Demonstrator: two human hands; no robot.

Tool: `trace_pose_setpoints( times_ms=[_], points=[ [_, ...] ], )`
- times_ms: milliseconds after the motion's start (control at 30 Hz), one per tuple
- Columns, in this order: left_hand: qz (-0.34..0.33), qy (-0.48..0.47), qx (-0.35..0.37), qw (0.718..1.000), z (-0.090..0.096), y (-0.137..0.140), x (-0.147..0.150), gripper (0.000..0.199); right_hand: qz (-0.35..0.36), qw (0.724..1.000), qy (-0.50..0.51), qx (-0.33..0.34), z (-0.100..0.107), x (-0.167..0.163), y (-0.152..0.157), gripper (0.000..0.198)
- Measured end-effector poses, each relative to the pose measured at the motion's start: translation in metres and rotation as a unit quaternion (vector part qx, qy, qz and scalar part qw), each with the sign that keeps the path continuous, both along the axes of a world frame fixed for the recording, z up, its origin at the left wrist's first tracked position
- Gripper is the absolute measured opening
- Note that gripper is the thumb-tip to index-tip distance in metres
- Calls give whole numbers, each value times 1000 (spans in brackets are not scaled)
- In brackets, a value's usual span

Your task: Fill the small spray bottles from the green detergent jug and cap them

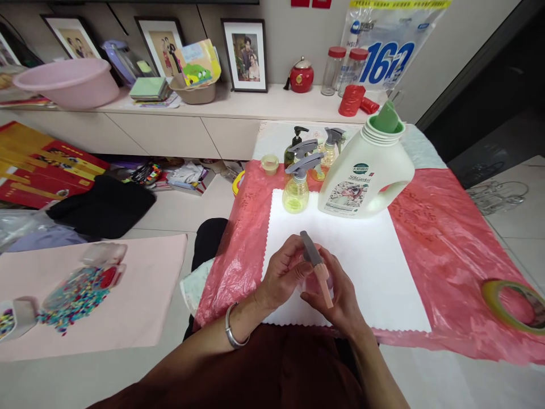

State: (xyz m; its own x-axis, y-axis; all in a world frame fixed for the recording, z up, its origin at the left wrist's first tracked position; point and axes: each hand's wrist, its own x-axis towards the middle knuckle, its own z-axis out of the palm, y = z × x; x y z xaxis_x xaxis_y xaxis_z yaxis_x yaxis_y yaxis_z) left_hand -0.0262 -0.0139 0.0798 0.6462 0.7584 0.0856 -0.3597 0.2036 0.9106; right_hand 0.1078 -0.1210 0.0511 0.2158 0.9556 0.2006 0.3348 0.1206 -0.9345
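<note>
Between my two hands is a small spray bottle (312, 250) with a grey and pink trigger head. My left hand (286, 274) grips it near the neck, while my right hand (339, 291) wraps round its pinkish body from the other side. My fingers cover much of the body. Below lies a white sheet with scalloped edges (370, 272). Beyond my hands stand a clear spray bottle with yellowish liquid (296, 195) and a large pale detergent jug (361, 165) with a green cap or scoop in its mouth.
Behind are more spray bottles (330, 150), a dark pump bottle (293, 149) and a small cup (269, 165). A tape roll (517, 307) lies right on the red plastic cover (438, 227). To the left, colourful beads (79, 298) lie spilled on a pink sheet (140, 295).
</note>
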Motion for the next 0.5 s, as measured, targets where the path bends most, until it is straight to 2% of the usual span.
trace_pose_setpoints(
  times_ms=[100,167,400,500],
  points=[
    [-33,-26,-42,998,-3,1,1,39,-4,1000,6,7,-1,1,-1,76],
    [-23,-33,-54,998,-3,0,2,42,-2,1000,17,4,-2,1,-3,76],
    [26,74,45,996,8,-11,3,28,-4,999,42,-23,0,0,-6,76],
    [51,124,65,989,9,-12,4,30,-5,999,33,-19,1,0,-6,75]
  ],
)
